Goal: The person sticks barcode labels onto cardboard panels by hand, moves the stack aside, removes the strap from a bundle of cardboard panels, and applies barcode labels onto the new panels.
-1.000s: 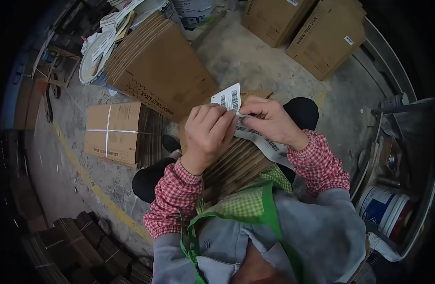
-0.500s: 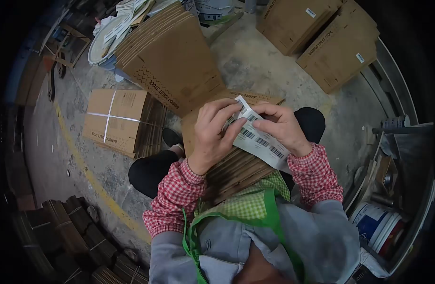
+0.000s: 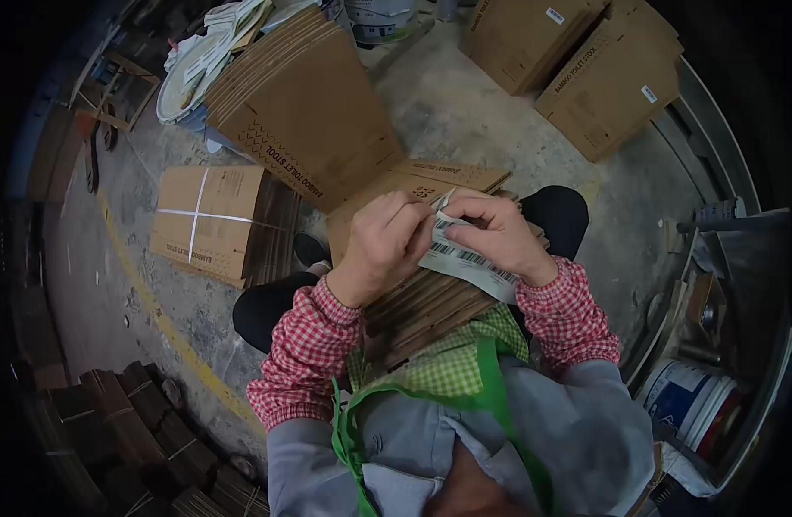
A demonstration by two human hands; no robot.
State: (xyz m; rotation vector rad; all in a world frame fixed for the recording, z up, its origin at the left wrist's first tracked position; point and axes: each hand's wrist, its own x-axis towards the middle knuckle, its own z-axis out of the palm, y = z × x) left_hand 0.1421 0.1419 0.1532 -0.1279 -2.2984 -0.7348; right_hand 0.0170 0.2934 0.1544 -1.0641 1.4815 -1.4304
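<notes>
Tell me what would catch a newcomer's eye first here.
Probably the barcode strip at the centre, pinched by the right hand, with the left hand beside its upper end. Next, the red-checked sleeves just below the hands, and the brown BAMBOO TOILET STOOL cartons fanned at upper left. A strapped carton bundle sits on the floor at left.

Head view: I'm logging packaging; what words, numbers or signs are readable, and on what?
"BAMBOO TOILET STOOL": open cardboard stack
"BAMBOO TOILET STOOL": rightmost carton
"BAMBOO", rest unclear: strapped bundle
Too small, blurred or cut off: other cardboard print, barcode strip, carton stickers, bucket labels
</notes>
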